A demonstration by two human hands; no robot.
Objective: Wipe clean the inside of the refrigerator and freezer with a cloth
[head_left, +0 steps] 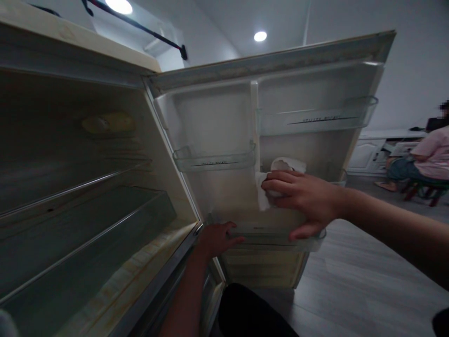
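Observation:
An old refrigerator stands open, its door [224, 192] swung out in front of me. My right hand [298, 192] presses a crumpled white cloth [264, 199] against the inner face of the door, fingers bent over it and thumb pointing down. Whether the cloth is fabric or paper I cannot tell. Low by the hinge side, my left hand [220, 238] rests at the bottom door shelf [273, 238], holding nothing, with its fingers apart. Two clear shelves, one on the left [215, 161] and one at the upper right [315, 120], are fixed to the door.
Inside the refrigerator are a glass shelf [80, 185], a clear drawer front [115, 229] and a yellowish rounded thing [108, 123]. A person [433, 150] sits on a stool at a white cabinet [365, 152] to the right. Grey wooden floor [351, 271] lies below.

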